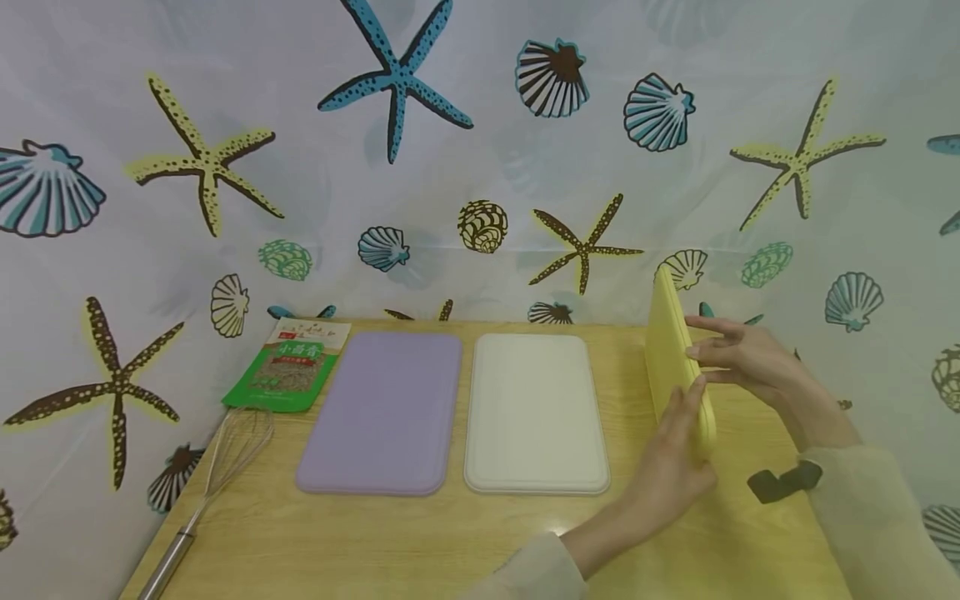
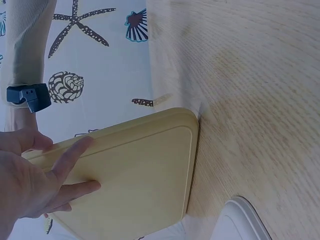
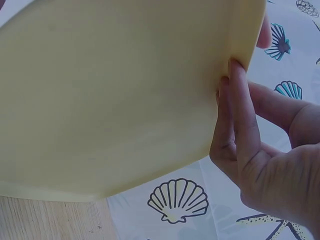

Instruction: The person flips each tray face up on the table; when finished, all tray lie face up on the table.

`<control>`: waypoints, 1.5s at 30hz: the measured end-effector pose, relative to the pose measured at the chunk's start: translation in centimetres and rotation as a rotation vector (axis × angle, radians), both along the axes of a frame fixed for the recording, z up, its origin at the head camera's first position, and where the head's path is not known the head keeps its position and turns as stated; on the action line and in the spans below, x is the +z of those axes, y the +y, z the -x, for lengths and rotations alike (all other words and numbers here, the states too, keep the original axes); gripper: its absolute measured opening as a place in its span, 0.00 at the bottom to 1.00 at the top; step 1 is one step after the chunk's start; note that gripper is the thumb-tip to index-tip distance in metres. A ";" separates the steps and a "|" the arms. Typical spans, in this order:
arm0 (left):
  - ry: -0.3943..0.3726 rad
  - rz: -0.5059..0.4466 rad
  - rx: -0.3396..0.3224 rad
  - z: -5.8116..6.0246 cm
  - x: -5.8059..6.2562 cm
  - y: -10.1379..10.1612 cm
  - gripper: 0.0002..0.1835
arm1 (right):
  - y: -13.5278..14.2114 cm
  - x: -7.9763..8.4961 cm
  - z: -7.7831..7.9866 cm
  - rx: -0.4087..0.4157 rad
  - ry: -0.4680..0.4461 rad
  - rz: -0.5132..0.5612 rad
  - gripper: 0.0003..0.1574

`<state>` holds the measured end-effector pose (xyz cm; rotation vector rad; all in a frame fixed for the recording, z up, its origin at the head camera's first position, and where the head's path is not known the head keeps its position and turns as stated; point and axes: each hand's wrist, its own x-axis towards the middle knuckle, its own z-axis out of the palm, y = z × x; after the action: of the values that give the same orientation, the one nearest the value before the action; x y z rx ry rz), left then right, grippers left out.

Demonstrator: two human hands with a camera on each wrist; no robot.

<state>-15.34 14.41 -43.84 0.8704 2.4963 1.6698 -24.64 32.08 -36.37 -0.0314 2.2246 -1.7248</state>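
Observation:
A yellow cutting board (image 1: 664, 358) with rounded corners stands on its edge at the right side of the table, its broad face turned left. My left hand (image 1: 663, 471) grips its near end, with fingers (image 2: 75, 192) lying on the broad face and the thumb at the rim. The right hand (image 1: 750, 358) pinches the upper edge from the right, higher and farther back. In the right wrist view, its fingertips (image 3: 237, 75) press the board's border. The board's lower edge meets the wooden table in the left wrist view.
Left of the yellow board, a white board (image 1: 536, 412) and a purple board (image 1: 382, 412) lie flat side by side. Farther left are a green and white seed packet (image 1: 288, 367) and a whisk (image 1: 176, 558). A shell-and-starfish curtain (image 1: 480, 167) hangs behind the wooden table (image 1: 390, 542).

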 end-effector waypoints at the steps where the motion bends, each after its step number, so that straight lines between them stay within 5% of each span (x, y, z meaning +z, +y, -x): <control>1: 0.003 -0.001 -0.002 0.0 0.1 -0.1 0.59 | -0.1 0.1 0.0 -0.006 -0.006 0.012 0.47; 17: -0.055 -0.083 0.000 0.2 1.5 -1.0 0.50 | -1.4 0.2 -0.1 -0.059 -0.025 0.070 0.48; 24: -0.136 -0.102 0.018 0.4 2.4 -1.7 0.47 | -2.0 0.0 0.1 0.007 0.023 0.038 0.41; 45: -0.336 -0.304 0.158 0.0 2.4 -2.6 0.36 | -3.8 -0.7 0.1 0.044 0.019 0.089 0.40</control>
<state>-15.36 11.78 -41.49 0.3646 2.1710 2.0798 -24.75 28.32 -37.07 -0.1171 2.1424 -1.8053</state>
